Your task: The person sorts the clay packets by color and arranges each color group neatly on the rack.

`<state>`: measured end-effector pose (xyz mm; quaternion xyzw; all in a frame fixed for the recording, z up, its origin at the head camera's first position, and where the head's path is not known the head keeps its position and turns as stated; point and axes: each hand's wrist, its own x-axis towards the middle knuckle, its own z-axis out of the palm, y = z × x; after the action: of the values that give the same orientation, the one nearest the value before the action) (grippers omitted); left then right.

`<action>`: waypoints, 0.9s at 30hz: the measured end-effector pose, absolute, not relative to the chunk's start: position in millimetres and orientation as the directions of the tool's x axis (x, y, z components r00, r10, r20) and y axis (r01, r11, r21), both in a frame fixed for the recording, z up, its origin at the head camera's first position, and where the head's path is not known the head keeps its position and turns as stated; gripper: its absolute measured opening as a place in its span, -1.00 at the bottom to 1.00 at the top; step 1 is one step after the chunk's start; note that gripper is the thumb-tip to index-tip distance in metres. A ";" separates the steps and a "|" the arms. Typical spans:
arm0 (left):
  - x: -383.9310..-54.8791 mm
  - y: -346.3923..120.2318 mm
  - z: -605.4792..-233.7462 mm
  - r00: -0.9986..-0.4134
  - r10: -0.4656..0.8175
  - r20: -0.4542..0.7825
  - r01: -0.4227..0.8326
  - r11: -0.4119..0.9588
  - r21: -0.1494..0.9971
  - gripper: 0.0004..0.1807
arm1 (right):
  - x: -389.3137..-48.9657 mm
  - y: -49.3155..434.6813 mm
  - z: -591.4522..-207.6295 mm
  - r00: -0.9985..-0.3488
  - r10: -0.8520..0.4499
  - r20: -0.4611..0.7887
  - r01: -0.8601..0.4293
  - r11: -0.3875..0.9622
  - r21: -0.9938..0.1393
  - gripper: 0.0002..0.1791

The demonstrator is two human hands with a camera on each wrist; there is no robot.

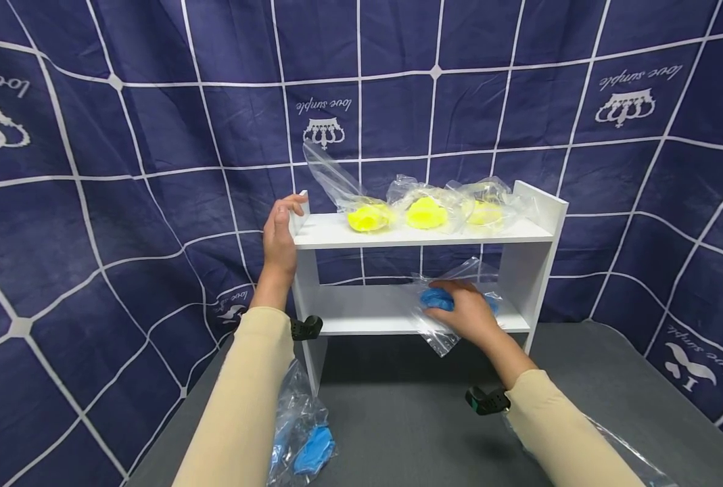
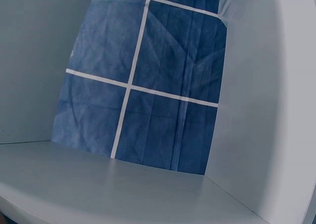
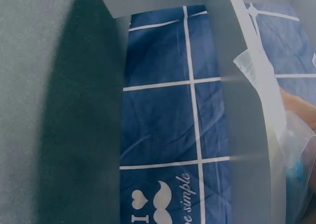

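Note:
A white two-tier shelf [image 1: 349, 318] stands on the dark grey table. My left hand [image 1: 281, 237] holds the top of its left side panel, fingers bent over the edge. On the lower tier my right hand [image 1: 467, 311] grips a clear zip bag [image 1: 440, 340] with a blue, crumpled-looking item [image 1: 437, 298] inside. The bag's zip end hangs over the tier's front edge. In the right wrist view, part of that bag [image 3: 296, 169] and some fingers show at the right edge. The left wrist view shows only shelf panels [image 2: 256, 105] and cloth, not the hand.
Along the upper tier sit three clear bags with yellow items, at left [image 1: 370, 216], middle [image 1: 427, 213] and right [image 1: 484, 212]. Bagged blue items [image 1: 314, 450] lie on the table by my left forearm. Clear plastic [image 1: 629, 450] shows beside my right sleeve. Blue gridded cloth [image 1: 398, 122] hangs behind.

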<state>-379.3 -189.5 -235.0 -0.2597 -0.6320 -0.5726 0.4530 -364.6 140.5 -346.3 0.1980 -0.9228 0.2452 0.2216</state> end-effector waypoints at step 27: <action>-381.4 -190.5 -233.8 -0.436 -0.190 0.879 0.861 0.196 0.470 -0.44 | -327.9 174.0 -361.5 -0.494 -0.268 0.827 -0.715 0.666 -0.211 -0.47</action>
<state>-381.4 -190.5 -233.8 -0.2691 -0.6235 -0.5740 0.4576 -327.9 174.0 -361.5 0.3003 -0.8187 0.2770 0.4036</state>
